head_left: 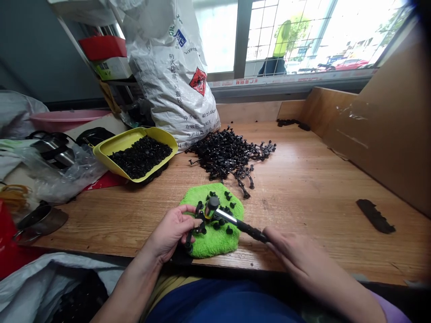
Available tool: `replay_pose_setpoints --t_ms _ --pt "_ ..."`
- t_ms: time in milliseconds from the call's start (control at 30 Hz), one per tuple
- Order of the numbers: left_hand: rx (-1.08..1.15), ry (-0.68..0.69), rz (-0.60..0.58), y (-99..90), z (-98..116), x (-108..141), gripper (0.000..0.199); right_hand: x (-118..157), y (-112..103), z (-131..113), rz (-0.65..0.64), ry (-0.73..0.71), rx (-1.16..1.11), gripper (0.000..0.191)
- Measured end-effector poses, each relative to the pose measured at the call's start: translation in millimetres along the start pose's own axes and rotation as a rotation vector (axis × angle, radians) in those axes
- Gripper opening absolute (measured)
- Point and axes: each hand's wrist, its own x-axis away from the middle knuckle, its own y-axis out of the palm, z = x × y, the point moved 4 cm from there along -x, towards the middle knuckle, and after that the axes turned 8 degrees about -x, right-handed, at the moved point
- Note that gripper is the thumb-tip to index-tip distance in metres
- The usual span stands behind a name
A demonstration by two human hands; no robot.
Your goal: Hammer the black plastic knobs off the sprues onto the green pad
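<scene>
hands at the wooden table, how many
2: the left hand holding a black piece at the green cloth's left side, the right hand on the hammer's handle.

The person had two bare hands, the left hand point(175, 228) and the right hand point(298, 251), with slender fingers. The left forearm point(134, 280) was uncovered as far as it could be seen. A light purple sleeve point(392, 309) with a plain surface covered the right arm from partway up the forearm. Across the front of the body was blue clothing point(218, 303), deep in colour and softly creased. Beside it, toward the person's left, showed a patch of yellowish-tan fabric point(171, 283), its garment unclear.
</scene>
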Motion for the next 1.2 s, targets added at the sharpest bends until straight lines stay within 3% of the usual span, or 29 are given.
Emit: replay_pose_setpoints --t_ms 67,233,400,533,700,833,967,1067,1200 --pt "0.007 -0.004 -0.004 -0.1 0 0 0.034 -1 -4 -3 -0.005 -0.012 0.025 0.014" --pt "0.005 -0.004 0.005 -0.8 -1 -1 0.035 0 -19 -14 0.159 -0.083 -0.025 0.013" --pt "-0.036 -0.018 0.002 -0.1 0 0 0.031 -7 -4 -15 -0.024 0.006 0.162 0.016" --pt "-0.043 -0.003 -0.009 0.1 1 0 0.031 -9 -5 -16 0.011 0.028 0.142 0.020" --pt "-0.087 -0.020 0.011 -0.2 0 0 0.032 -12 -5 -12 -0.064 0.017 0.317 0.019" --pt "-0.099 -0.015 0.020 0.1 0 -1 0.032 -12 -6 -10 -0.002 0.010 0.247 0.021" --pt "-0.114 -0.009 -0.004 1.7 -1 0 0.030 -11 1 -7 -0.051 0.016 0.328 0.019" --pt "-0.047 0.024 -0.015 0.0 -2 3 0.030 -9 -1 -7 -0.002 0.007 0.209 0.024" --pt "0.102 0.065 0.050 -9.8 -1 3 0.034 -1 -14 1 0.192 0.033 -0.108 0.031"
